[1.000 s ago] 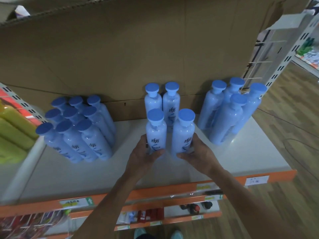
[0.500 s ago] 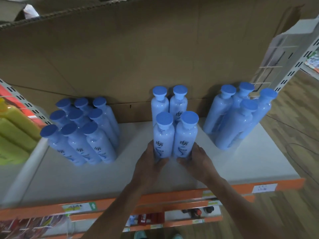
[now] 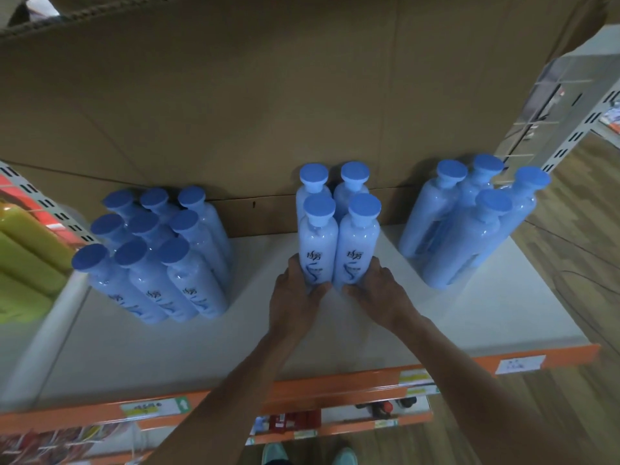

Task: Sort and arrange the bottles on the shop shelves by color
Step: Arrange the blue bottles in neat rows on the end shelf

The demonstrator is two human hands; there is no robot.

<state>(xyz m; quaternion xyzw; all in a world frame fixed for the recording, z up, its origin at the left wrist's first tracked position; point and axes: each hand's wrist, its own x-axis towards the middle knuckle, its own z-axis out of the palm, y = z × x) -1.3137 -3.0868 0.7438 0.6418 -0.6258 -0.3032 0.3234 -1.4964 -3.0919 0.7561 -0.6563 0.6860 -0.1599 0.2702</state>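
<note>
The person shows as two arms and the tips of two shoes. The left hand (image 3: 295,298) and the right hand (image 3: 380,293) are bare, with knuckles and tendons faintly ridging their backs in the dim light. The left forearm (image 3: 235,391) and the right forearm (image 3: 469,374) are uncovered all the way to the near edge of the view, the right one looking broader there. At the very near edge, the left shoe (image 3: 274,455) and the right shoe (image 3: 345,457) each show a rounded, pale teal-green toe. A dark patch by the left shoe is too small to identify.
</note>
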